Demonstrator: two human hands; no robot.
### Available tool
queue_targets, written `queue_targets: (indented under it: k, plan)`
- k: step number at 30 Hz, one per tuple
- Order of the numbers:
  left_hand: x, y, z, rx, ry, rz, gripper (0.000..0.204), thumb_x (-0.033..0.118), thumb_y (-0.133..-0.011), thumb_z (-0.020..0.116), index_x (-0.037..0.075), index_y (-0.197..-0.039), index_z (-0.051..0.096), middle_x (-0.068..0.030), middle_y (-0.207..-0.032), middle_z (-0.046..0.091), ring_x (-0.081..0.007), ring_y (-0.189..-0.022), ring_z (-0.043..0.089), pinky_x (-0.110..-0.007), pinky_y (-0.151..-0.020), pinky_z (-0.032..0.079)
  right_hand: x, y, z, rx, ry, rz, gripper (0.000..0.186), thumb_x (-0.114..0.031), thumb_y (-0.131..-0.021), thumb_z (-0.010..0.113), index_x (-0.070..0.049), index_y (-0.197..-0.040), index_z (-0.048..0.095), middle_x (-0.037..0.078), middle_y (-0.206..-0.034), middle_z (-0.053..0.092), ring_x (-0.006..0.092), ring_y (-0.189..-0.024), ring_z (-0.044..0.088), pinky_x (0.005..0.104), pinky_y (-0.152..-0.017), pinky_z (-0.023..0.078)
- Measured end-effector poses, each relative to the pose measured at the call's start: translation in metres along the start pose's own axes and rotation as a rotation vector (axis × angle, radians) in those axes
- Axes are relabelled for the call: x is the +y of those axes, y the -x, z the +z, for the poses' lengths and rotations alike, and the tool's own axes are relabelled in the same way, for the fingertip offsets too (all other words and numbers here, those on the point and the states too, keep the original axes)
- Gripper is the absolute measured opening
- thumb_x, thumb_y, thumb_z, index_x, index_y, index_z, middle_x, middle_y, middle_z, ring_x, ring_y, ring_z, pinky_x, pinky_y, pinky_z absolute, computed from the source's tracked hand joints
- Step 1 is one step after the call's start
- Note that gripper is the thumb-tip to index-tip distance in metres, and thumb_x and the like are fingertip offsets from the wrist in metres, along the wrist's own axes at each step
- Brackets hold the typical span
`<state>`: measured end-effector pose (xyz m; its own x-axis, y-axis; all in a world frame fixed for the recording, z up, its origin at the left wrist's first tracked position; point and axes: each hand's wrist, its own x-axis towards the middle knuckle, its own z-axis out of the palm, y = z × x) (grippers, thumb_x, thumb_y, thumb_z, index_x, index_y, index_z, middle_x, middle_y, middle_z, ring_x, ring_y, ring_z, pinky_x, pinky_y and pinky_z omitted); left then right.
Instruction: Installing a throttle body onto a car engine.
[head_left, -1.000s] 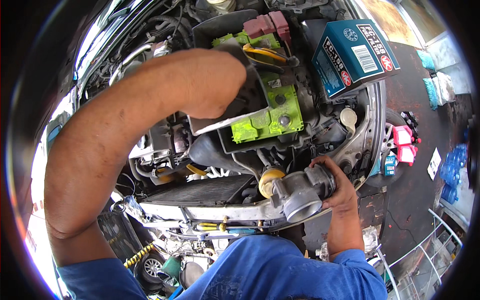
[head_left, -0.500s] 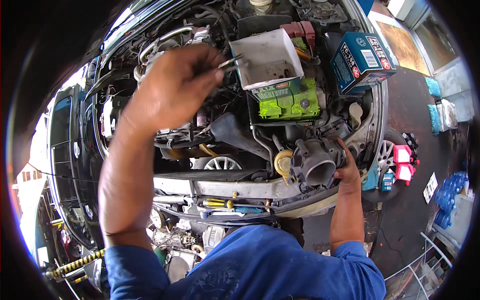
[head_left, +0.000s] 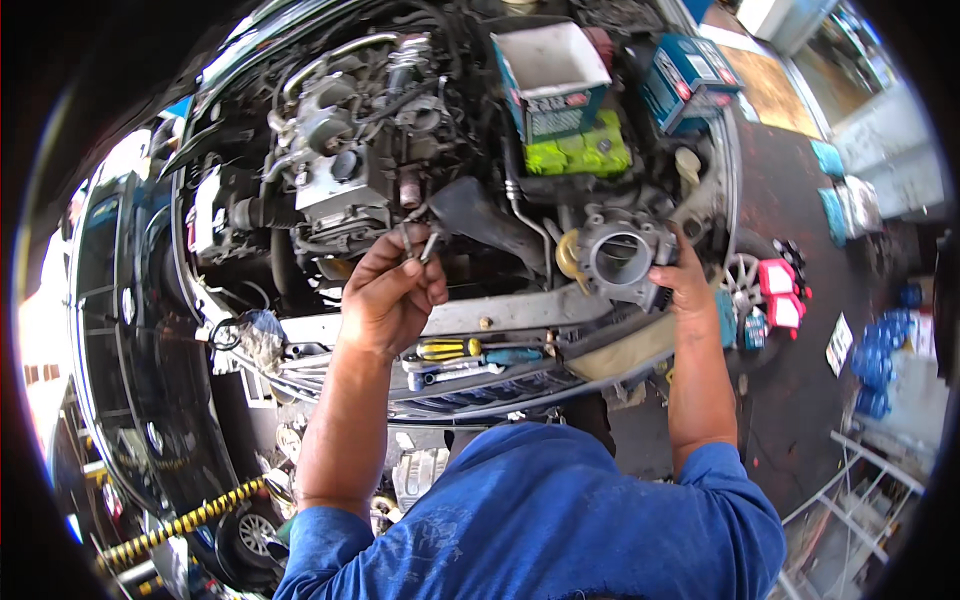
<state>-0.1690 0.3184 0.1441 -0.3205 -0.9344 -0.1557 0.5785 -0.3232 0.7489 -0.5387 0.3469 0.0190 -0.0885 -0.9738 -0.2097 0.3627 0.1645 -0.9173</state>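
Observation:
My left hand [head_left: 395,290] pinches small metal pieces [head_left: 428,247], which look like bolts, over the front of the engine bay [head_left: 340,180]. My right hand [head_left: 680,280] grips a grey cast throttle body [head_left: 620,255] from its right side, with the round bore facing up toward me and a yellowish round part [head_left: 568,258] at its left. A black plastic duct [head_left: 470,215] lies between my hands. An open cardboard box [head_left: 545,120] sits on the bright green battery [head_left: 575,150], beyond the throttle body.
A closed blue box [head_left: 685,80] rests at the back right. Screwdrivers and wrenches [head_left: 448,355] lie along the front bumper. A black car [head_left: 130,340] stands at left, a yellow-and-black striped bar [head_left: 190,515] lower left. Bottles [head_left: 875,360], pink containers [head_left: 780,293] and a metal rack [head_left: 855,500] are at right.
My left hand has come out of the open box and moved down toward me with small metal pieces. The throttle body in my right hand has turned its bore upward.

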Motion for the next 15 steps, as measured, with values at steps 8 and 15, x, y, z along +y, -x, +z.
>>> queue_targets:
  k: [8, 15]
  plan:
    - [-0.030, 0.051, -0.040, -0.249, 0.383, -0.289, 0.021, 0.012, -0.082, 0.058, 0.005, -0.102, 0.059, -0.0103, -0.080, 0.054, -0.0202, -0.062, 0.050, -0.034, -0.055, 0.044, 0.013, 0.110, 0.074, -0.071, -0.105, 0.127, 0.093, -0.010, -0.052, 0.081, 0.004, -0.133, 0.037, 0.009, -0.113, 0.057, 0.0200, -0.104, 0.055, 0.0317, -0.094, 0.041]
    - [-0.025, 0.082, -0.077, -0.237, 0.203, -0.339, 0.014, 0.008, -0.083, 0.061, 0.004, -0.096, 0.058, -0.0132, -0.087, 0.057, -0.0166, -0.060, 0.051, -0.027, -0.051, 0.043, 0.049, 0.183, 0.143, 0.014, -0.094, 0.168, 0.085, -0.014, -0.055, 0.078, 0.006, -0.129, 0.040, 0.012, -0.111, 0.058, 0.0216, -0.103, 0.056, 0.0337, -0.092, 0.045]
